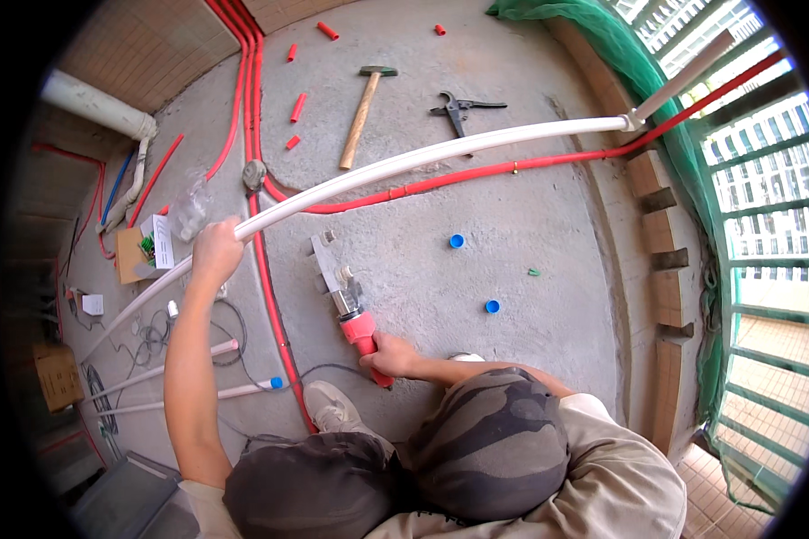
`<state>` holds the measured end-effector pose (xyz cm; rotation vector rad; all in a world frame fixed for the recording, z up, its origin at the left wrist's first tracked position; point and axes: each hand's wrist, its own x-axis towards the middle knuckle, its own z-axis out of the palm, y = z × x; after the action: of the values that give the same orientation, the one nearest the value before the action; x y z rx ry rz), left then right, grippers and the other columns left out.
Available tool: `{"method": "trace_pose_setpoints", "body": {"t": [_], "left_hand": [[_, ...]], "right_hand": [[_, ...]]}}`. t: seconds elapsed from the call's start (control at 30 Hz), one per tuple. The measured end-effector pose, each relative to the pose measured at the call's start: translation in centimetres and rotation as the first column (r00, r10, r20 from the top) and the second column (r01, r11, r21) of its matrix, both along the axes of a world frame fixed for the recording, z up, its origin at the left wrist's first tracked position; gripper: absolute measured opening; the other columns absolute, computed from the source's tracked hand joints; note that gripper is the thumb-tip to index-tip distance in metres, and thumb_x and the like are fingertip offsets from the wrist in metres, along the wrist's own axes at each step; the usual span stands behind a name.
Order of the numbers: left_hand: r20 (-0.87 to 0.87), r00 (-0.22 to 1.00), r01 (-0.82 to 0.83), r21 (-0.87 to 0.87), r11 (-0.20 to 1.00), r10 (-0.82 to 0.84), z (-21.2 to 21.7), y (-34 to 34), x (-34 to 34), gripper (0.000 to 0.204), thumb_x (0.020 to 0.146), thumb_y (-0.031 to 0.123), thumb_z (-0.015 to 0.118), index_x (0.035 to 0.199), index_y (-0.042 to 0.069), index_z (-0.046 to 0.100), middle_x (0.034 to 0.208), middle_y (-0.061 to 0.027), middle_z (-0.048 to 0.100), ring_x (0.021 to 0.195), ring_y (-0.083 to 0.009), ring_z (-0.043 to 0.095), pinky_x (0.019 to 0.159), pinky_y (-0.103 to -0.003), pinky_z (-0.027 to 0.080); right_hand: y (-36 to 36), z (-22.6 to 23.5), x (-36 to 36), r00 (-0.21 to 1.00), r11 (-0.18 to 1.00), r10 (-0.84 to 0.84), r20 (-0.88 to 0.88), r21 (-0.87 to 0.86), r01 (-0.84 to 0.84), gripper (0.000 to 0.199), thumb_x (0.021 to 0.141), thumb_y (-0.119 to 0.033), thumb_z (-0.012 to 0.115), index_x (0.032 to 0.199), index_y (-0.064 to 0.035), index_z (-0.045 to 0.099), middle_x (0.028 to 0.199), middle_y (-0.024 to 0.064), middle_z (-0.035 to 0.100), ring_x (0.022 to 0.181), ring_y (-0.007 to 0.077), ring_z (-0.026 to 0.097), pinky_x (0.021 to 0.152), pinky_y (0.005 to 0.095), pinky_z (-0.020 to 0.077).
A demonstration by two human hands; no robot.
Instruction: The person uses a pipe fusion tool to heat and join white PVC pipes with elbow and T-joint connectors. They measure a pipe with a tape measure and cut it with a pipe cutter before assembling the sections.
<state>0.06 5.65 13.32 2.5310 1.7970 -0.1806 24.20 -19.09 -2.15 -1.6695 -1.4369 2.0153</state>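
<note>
Knees (440, 458) nearest. Right hand (388, 357) clenched on welder (355, 319) grip; left hand (216, 251) grasping white pipe (422, 154). Risk: long pipe sags, meets hot welder crooked; burn likely.

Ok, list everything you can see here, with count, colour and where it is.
long pipe: one, white, arcing across the floor, gripped by left hand
welding tool: one, red handle, on the floor, centre
hammer: one, wooden handle, top centre
pipe cutter: one, dark, right of the hammer
caps: two, blue, right of centre
pipe offcuts: about six, red, top
safety net: one, green, right edge
left hand: closed on the long pipe
right hand: closed on the welding tool's handle
</note>
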Motion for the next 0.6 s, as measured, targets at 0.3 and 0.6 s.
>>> {"method": "trace_pose_setpoints", "body": {"t": [0.3,0.6], "left_hand": [[0.206,0.977,0.099,-0.179,0.979,-0.061,-3.2,1.0,1.6,0.034,0.082,0.03,0.079,0.083,0.0,0.063,0.079,-0.0256,0.067,0.081,-0.0473,0.064,0.069,-0.053,0.047],[0.191,0.957,0.259,-0.224,0.94,-0.218,-13.0,-2.9,4.8,0.037,0.08,0.036,0.08,0.083,0.002,0.064,0.077,-0.0249,0.066,0.077,-0.0461,0.065,0.067,-0.054,0.049]], "right_hand": [[-9.7,-3.0,3.3,0.586,0.853,-0.521,-0.62,-0.398,0.337,0.035,0.086,-0.003,0.074,0.118,-0.0053,0.061,0.106,0.0,0.063,0.102,0.0117,0.058,0.092,0.0304,0.0459],[-13.0,-3.2,5.1,0.441,0.698,-0.652,-0.616,-0.263,0.666,0.03,0.082,0.004,0.076,0.109,-0.0028,0.064,0.101,0.0014,0.068,0.098,0.0135,0.063,0.09,0.0318,0.0489]]}}
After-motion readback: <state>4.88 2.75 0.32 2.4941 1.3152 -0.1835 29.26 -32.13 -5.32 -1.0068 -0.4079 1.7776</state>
